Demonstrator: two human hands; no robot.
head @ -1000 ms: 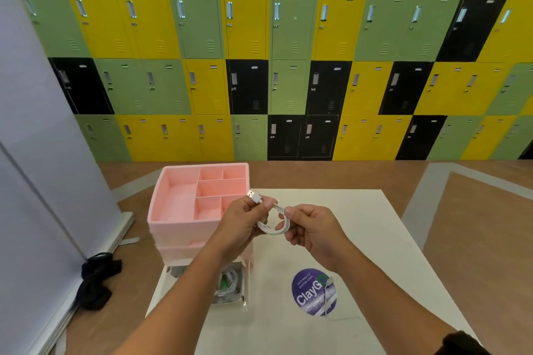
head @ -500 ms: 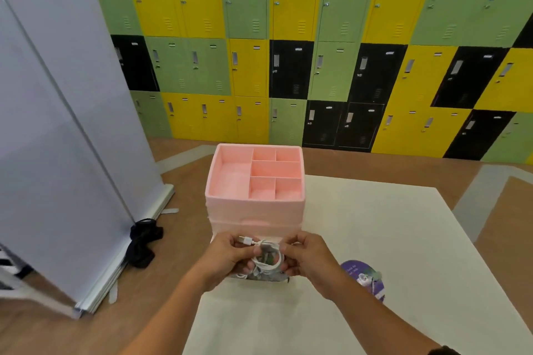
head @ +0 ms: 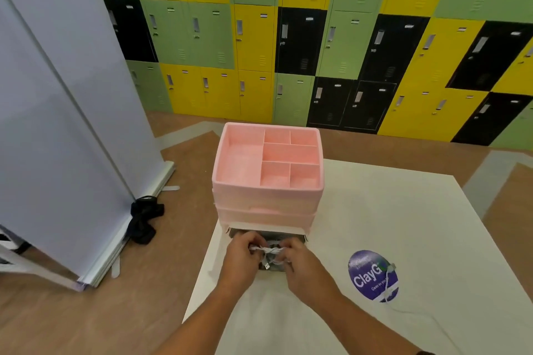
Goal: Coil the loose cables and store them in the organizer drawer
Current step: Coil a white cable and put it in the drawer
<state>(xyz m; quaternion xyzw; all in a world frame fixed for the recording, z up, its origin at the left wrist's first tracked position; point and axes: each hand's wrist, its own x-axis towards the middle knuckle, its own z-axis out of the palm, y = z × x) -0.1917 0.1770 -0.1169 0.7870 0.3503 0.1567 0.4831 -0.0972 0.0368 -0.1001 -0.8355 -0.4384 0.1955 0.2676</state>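
Both hands have come down with the coiled cable (head: 269, 251), from the height of the organizer's top tray to the mouth of the open bottom drawer (head: 274, 235).

Left hand (head: 241, 258) and right hand (head: 304, 266): each grip is closed on the white coil, fingers curled round it from opposite sides. The coil sits over the drawer's grey interior. Contact with the drawer floor cannot be determined.

The drawer projects from the front of the pink organizer (head: 268, 202) toward the person. The organizer stands at the left edge of the white table (head: 389, 210), and the drawer's left wall lies near that edge, with wooden floor beyond it.

Bare table surface extends right of the right hand as far as a purple sticker (head: 364, 271). A second, loose white cable (head: 388, 287) crosses the sticker and trails toward the person.
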